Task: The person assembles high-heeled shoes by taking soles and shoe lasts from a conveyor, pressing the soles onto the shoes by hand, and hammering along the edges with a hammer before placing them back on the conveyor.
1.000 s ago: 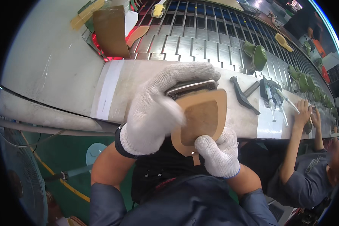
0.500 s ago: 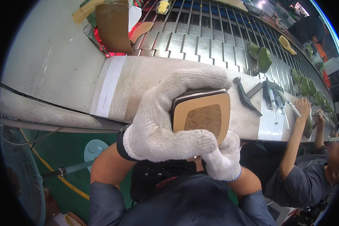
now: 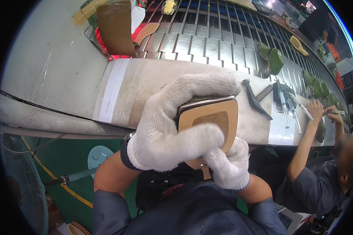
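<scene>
Both my hands wear white knitted gloves and hold a tan shoe sole [image 3: 215, 119] up over the front edge of the workbench [image 3: 145, 84]. My left hand [image 3: 172, 125] wraps over its upper edge, with the thumb lying across its face. My right hand [image 3: 229, 166] grips the sole's narrow lower end from below. A dark printed patch shows on the sole's face. The shoe's upper is hidden behind the sole.
A dark hammer [image 3: 255, 98] and several hand tools [image 3: 286, 103] lie on the bench to the right. Green shoe lasts [image 3: 272, 58] ride a slatted metal conveyor [image 3: 208, 35] behind. A co-worker's hands [image 3: 315, 109] work at the right. A fan [image 3: 15, 184] stands at lower left.
My left hand has closed further around the sole, its thumb sliding down across the face. The sole has tilted and come closer to me.
</scene>
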Available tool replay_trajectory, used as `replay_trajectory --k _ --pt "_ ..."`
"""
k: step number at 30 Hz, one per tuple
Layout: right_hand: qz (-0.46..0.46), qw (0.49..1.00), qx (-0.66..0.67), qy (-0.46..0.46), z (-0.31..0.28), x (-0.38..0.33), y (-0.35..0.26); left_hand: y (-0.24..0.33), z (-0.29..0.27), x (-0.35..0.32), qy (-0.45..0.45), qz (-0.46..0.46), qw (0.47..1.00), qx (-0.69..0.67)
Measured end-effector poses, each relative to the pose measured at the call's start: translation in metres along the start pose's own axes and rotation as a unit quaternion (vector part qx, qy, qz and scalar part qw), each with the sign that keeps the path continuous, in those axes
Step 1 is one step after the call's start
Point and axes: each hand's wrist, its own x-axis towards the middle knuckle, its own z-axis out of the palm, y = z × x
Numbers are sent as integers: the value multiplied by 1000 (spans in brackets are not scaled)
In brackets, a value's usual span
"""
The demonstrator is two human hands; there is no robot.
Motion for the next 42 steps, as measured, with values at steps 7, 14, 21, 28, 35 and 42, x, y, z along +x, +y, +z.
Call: replay_trajectory --k 7,14,21,28,35,42 --pt "48 997 52 -16 -1 -6 4 13 8 -3 38 -59 997 36" --pt "57 996 70 25 -3 -3 -6 -4 3 4 -34 47 997 59" --pt "36 998 53 20 -16 8 -5 -16 -5 28 -65 30 996 -47" --pt "74 988 129 28 -37 33 -15 -36 -8 67 -52 21 992 -114" --pt "42 991 106 72 -47 41 -13 -49 -7 76 -52 46 989 -130" --pt "32 993 86 79 -45 43 -15 -62 -10 69 -41 122 991 -40"
